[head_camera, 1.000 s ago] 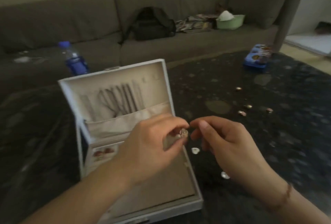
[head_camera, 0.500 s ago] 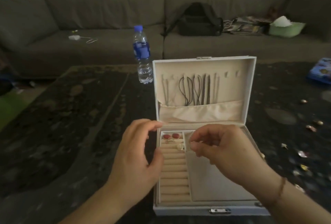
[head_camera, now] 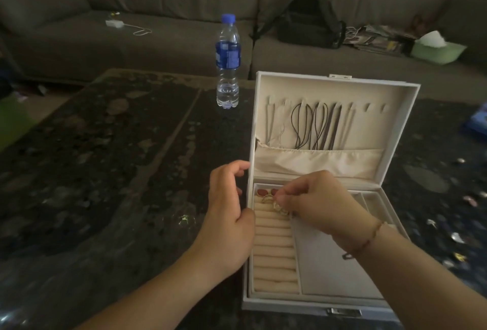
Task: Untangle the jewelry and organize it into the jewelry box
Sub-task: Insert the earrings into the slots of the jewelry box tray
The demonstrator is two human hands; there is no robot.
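Observation:
A white jewelry box [head_camera: 411, 108] stands open on the dark table, lid upright. Several cords and chains [head_camera: 316, 129] hang from hooks inside the lid above a cloth pocket. The cream ring rolls [head_camera: 274, 245] fill the box's left compartment, with red earrings [head_camera: 266, 192] and a gold ring [head_camera: 266, 200] at their far end. My right hand [head_camera: 316, 203] is over the rolls and pinches a small pale jewelry piece [head_camera: 279, 208] against them. My left hand [head_camera: 229, 213] rests at the box's left wall, fingers loosely curled, holding nothing.
A water bottle [head_camera: 228, 63] stands on the table behind the box's left side. Several small loose jewelry pieces [head_camera: 457, 237] lie scattered on the table to the right. A grey sofa [head_camera: 158, 26] behind holds a black bag [head_camera: 308, 24] and a green tub [head_camera: 437, 50].
The left hand passed the small piece to the right hand and moved to the box's left side. The right hand moved left, down onto the ring rolls.

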